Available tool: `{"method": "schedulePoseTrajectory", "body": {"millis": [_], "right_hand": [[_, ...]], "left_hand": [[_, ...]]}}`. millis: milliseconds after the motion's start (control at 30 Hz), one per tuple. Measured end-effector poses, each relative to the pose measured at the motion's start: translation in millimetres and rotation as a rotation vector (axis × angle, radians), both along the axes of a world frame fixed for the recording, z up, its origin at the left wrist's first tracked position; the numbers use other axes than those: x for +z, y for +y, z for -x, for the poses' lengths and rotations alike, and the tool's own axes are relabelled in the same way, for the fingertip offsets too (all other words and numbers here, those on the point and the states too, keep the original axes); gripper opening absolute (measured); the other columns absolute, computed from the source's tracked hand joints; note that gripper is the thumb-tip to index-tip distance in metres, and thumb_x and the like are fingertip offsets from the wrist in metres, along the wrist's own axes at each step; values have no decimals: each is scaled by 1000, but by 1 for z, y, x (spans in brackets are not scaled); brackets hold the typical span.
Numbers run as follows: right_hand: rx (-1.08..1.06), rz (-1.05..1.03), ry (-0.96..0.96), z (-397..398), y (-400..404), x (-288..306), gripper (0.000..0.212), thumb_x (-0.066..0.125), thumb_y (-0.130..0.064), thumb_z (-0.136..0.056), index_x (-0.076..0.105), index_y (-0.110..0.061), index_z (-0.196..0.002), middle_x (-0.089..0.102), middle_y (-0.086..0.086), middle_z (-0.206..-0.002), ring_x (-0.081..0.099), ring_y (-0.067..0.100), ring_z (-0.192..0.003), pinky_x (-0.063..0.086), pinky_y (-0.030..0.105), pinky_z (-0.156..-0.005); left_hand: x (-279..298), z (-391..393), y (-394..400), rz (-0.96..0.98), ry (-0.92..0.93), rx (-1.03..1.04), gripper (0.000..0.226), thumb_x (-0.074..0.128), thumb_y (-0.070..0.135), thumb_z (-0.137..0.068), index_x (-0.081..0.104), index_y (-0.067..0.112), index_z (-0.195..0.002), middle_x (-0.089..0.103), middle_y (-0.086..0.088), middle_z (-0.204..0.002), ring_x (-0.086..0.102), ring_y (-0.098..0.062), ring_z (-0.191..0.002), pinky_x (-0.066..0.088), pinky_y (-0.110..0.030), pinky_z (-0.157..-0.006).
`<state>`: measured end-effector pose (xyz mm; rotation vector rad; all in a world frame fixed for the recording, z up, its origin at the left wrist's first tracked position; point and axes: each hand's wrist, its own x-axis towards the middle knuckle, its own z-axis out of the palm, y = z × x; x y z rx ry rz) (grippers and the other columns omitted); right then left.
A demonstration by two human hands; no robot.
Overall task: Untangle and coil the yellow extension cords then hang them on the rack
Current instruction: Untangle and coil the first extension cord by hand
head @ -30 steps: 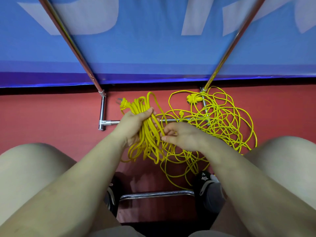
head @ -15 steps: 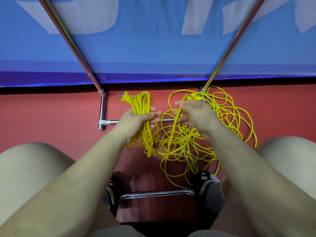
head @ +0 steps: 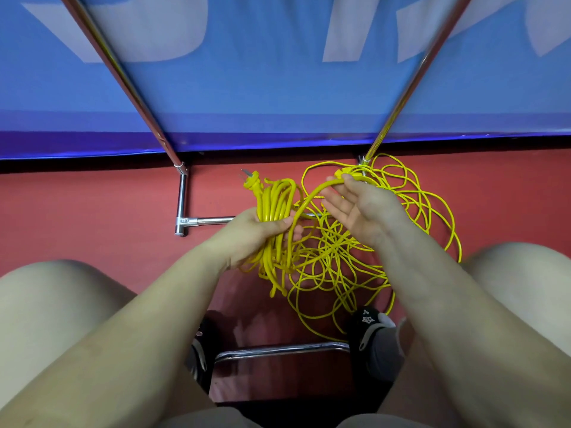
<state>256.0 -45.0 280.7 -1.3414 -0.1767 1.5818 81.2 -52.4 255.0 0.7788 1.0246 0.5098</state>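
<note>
We have only one view, a wide-angle camera worn on the head, looking forward and steeply down from close above the left hand (head: 247, 239) and right hand (head: 364, 211). Beyond the hands we see red floor (head: 92, 211) and a blue banner (head: 278, 88); bare knees flank the forearms below

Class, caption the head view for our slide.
Left hand grips coiled yellow cord; right hand guides another loop from the tangle.

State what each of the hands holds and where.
Left hand grips the coiled bundle around its middle. Right hand pinches a loose strand at its fingertips.
</note>
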Motion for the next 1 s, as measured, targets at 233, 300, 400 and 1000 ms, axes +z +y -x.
{"method": "schedulePoseTrajectory", "body": {"millis": [233,300,400,1000], "right_hand": [[236,-102,-110,6,-2,3,39,46,-7,-96,36,-5,-134,61,10,-106,61,28,-102,46,37,-91],[506,-104,-466,9,-8,0,39,51,-10,-94,43,-7,-132,62,12,-110,63,28,-103,47,32,-89],[952,-180,-884,13,-18,-11,31,57,-17,-92,56,-7,-121,63,11,-104,62,23,-92,44,20,-74],[1208,-279,-1100,8,-18,-16,31,48,-36,-95,45,-20,-68,60,7,-74,45,15,-62,35,29,-59]], "left_hand": [[-3,3,2,-23,86,33,14,53,0,-91,64,9,-94,67,-4,-71,67,-10,-58,57,-30,-54],[-4,3,5,-11,77,114,14,53,0,-92,63,9,-90,66,-5,-68,66,-12,-54,56,-30,-52],[-4,5,8,26,46,222,12,54,4,-92,63,11,-88,67,-9,-66,64,-17,-53,55,-31,-50],[1,17,33,115,-193,790,17,46,9,-98,56,10,-85,70,4,-61,69,-9,-61,57,-28,-55]]}}
